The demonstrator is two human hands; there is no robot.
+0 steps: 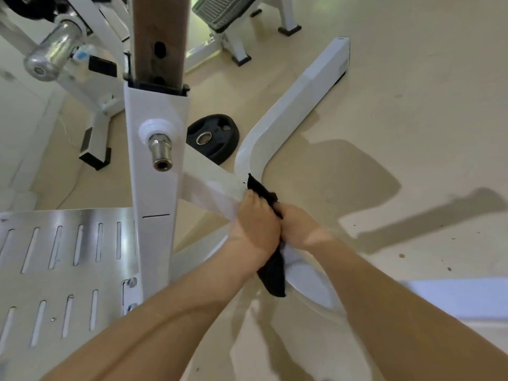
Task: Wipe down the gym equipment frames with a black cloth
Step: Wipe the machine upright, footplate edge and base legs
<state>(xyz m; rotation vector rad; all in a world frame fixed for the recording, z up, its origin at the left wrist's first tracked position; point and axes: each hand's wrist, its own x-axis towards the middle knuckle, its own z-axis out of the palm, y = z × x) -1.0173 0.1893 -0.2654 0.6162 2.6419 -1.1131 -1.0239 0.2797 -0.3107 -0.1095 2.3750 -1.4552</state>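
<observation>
right, the black cloth (270, 273) sits bunched on the bend of the curved white floor frame (291, 111), just where a flat white brace (211, 188) meets it. one tip of the cloth pokes up past the knuckles and a longer tail hangs down below the wrists. the left hand (255, 226) has its fingers curled over the cloth and bears down on the frame; the right hand (301, 225) is tight beside it, touching it, and grips the same cloth from the other side. both forearms reach in from the bottom edge. the brace runs left to a white upright (156, 193), a hollow square sleeve with a brown inner post (159, 37) slotted down into its top, holes showing along the post. a short chrome peg (160, 152) sticks out of the upright's face. behind the brace a black weight plate (213, 137) lies flat on the beige floor (412, 119), near the curve of the frame. lower left, a shiny slotted metal footplate (63, 257) butts against the upright. top left, a thick chrome bar sleeve (52, 56) juts out from another white frame, and a ribbed dark pad (225, 9) on white legs stands well apart at the top.
</observation>
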